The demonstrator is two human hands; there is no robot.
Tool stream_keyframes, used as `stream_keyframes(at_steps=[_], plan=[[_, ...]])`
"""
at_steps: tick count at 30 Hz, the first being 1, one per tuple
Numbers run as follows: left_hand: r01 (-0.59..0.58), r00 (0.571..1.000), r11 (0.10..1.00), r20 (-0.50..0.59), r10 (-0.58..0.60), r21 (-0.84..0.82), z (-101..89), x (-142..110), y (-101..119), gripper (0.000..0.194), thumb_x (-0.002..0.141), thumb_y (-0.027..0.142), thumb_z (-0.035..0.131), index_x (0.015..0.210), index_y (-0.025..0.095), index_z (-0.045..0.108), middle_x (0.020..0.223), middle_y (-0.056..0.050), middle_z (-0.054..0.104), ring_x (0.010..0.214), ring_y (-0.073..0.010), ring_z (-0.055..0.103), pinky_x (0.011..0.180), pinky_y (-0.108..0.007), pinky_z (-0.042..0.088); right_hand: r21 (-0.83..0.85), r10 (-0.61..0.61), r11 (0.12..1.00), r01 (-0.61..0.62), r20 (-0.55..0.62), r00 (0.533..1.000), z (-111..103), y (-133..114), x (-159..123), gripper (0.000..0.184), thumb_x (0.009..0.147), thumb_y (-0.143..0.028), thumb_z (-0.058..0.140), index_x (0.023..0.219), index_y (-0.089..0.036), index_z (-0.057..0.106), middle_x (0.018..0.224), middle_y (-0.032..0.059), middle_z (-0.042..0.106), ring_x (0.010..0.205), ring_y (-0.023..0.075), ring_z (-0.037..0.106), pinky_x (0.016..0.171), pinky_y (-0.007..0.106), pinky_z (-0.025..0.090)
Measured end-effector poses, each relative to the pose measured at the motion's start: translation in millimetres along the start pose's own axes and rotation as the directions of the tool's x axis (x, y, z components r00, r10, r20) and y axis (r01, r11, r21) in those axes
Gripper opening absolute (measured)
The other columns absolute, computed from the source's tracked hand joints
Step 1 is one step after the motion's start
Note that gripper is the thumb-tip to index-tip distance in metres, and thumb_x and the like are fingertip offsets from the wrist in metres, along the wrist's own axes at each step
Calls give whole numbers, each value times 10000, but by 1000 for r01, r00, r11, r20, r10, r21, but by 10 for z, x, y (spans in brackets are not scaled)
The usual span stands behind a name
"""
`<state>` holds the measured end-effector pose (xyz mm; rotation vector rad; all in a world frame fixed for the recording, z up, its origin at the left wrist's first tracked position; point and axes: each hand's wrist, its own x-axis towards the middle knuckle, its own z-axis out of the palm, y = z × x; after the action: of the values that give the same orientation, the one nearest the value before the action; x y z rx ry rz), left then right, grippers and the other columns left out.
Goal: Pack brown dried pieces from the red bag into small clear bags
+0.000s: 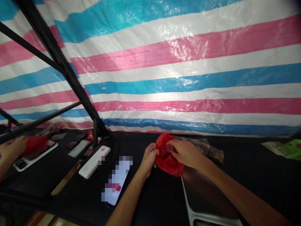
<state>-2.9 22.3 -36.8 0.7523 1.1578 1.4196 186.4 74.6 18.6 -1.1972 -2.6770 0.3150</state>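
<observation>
A thin red plastic bag (pixel 170 168) is bunched up between my two hands above the black table. My left hand (pixel 150 157) is closed on the bag's left side, with a bit of clear plastic showing by its fingers. My right hand (pixel 182 152) reaches over the bag's opening from the right, its fingers bent and pinched at the mouth; what they hold inside is hidden. Under my right forearm lies a kitchen scale (pixel 207 194) with a dark plate and silver rim. Behind my right hand is a clear bag (pixel 209 149) with brownish contents.
Left of my arm lie a lit phone (pixel 119 182) and a white power bank (pixel 94 161) with a cable. A black metal frame (pixel 58 62) rises at left. Beyond it, another person's hand (pixel 11 150) holds red plastic over a second scale (pixel 23 163). A green packet (pixel 289 149) lies far right.
</observation>
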Motion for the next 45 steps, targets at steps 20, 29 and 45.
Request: stream_keyframes(at_steps=[20, 29, 45], plan=[[-128, 991, 990, -25, 129, 64, 7, 23, 13, 281, 628, 133, 716, 885, 192, 618, 786, 16, 663, 697, -132, 620, 666, -222, 486, 89, -41, 995, 38, 27, 999, -88, 19, -28, 218, 908, -224, 606, 1103, -260, 696, 1018, 46, 792, 910, 240, 734, 733, 297, 425], [-145, 985, 976, -67, 158, 159, -41, 33, 42, 239, 646, 142, 682, 879, 187, 651, 751, 20, 652, 661, -122, 596, 648, -219, 469, 122, -34, 992, 44, -78, 996, -92, -92, -35, 329, 945, -260, 580, 1258, -261, 681, 1204, 66, 775, 1032, 265, 737, 845, 329, 475], [-337, 940, 881, 65, 335, 332, -11, 44, -4, 148, 729, 140, 673, 849, 201, 611, 733, 38, 601, 669, -132, 535, 654, -229, 415, 133, -39, 990, 43, -34, 999, 17, -117, -19, 316, 941, -244, 580, 1239, -262, 684, 1198, 61, 777, 1068, 271, 734, 882, 339, 488]])
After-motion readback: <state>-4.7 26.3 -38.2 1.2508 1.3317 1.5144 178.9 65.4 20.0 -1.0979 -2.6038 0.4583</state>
